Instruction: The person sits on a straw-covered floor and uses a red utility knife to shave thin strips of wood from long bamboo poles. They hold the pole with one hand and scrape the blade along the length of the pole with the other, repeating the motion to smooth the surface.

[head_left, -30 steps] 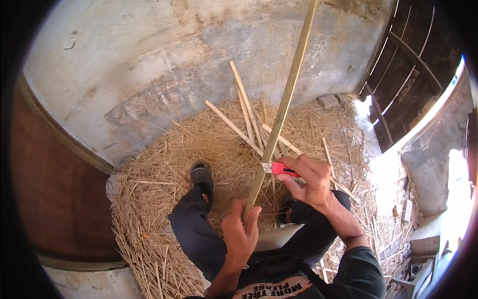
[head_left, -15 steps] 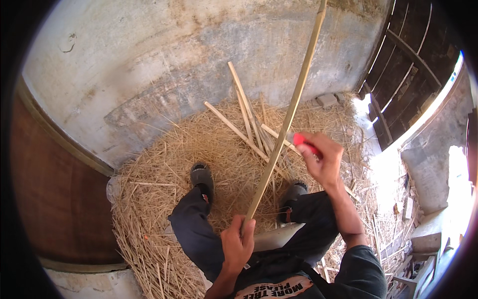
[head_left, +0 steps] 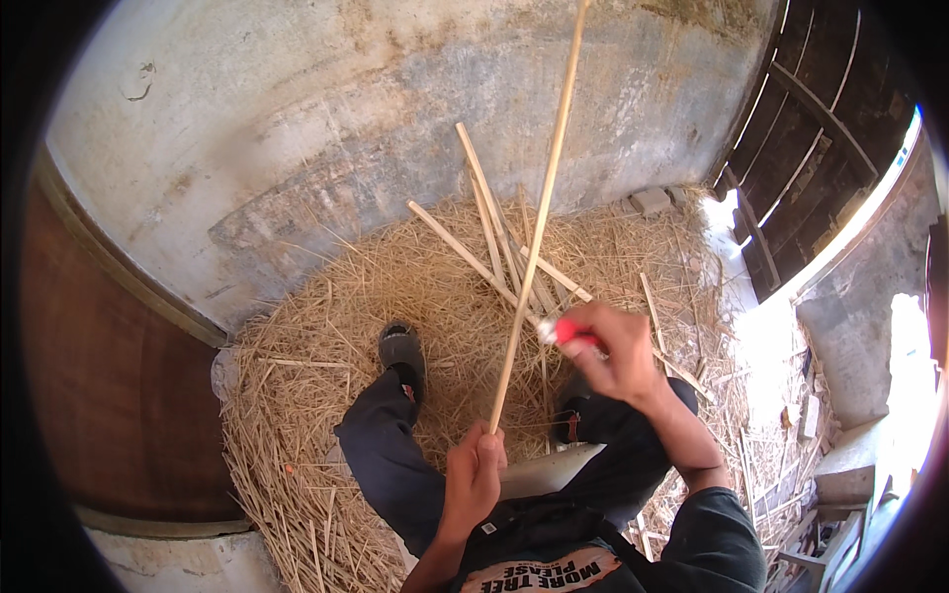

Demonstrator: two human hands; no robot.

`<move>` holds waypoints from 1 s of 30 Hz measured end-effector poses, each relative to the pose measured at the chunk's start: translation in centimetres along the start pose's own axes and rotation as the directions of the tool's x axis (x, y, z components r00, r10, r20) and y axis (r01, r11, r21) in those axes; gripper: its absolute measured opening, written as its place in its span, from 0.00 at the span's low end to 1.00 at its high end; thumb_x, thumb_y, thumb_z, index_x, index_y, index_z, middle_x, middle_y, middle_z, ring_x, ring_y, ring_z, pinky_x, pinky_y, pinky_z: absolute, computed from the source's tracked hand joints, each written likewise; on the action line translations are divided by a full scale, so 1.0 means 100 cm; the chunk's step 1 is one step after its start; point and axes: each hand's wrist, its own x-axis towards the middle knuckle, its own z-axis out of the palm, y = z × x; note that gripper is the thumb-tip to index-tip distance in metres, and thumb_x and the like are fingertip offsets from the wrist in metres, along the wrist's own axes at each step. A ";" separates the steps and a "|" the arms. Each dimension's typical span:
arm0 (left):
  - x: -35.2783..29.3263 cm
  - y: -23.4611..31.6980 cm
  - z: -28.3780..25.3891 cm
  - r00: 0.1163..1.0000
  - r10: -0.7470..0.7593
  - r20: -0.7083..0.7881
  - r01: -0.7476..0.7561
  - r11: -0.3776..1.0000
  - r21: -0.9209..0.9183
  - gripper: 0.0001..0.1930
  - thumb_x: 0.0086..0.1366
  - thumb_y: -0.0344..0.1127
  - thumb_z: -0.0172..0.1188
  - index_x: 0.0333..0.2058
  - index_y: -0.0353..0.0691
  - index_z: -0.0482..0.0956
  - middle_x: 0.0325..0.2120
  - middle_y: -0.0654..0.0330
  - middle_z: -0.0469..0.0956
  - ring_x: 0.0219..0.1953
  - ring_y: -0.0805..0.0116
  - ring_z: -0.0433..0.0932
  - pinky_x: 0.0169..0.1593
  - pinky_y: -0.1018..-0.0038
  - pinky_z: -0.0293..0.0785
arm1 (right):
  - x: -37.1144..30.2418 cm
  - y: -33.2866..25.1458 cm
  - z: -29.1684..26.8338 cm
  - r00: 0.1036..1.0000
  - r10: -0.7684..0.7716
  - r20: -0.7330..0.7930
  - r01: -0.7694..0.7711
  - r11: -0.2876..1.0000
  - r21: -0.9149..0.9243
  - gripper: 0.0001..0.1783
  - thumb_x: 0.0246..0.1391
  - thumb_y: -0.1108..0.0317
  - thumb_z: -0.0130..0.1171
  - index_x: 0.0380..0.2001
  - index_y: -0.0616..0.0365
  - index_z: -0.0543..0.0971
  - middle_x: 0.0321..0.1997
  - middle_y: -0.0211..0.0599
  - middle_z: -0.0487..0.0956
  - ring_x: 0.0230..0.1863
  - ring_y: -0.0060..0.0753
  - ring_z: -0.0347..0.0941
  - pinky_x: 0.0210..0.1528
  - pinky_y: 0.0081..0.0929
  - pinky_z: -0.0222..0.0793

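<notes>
My left hand (head_left: 473, 476) is closed round the lower end of a long, pale bamboo strip (head_left: 549, 178). From there the strip slants up and away, its far end running out at the picture's top edge. In my right hand (head_left: 621, 354) is a red-handled knife (head_left: 567, 332), gripped in the fingers. Its pale blade end is blurred by motion and lies at the strip's right side, at about mid-length. Whether the blade touches the strip I cannot tell.
Several cut strips (head_left: 457, 246) lie crossed against the stained wall (head_left: 326, 109). Straw-like shavings (head_left: 297, 395) cover the floor around my shoes (head_left: 400, 348). A brick (head_left: 649, 202) sits by the wall, near a dark slatted wooden panel (head_left: 811, 148) at the right.
My right hand has moved down and left with the knife, closer to my left hand. The strip's far end has swung left, and a narrower side of it now faces up.
</notes>
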 end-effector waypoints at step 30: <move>0.021 0.034 0.008 0.964 0.200 -0.173 -0.099 0.879 0.467 0.16 0.83 0.42 0.48 0.39 0.36 0.75 0.17 0.48 0.73 0.20 0.42 0.78 0.26 0.53 0.69 | -0.007 -0.033 0.017 0.971 -0.198 0.136 0.225 0.946 -0.232 0.19 0.51 0.53 0.78 0.44 0.47 0.89 0.23 0.21 0.74 0.20 0.26 0.75 0.22 0.27 0.70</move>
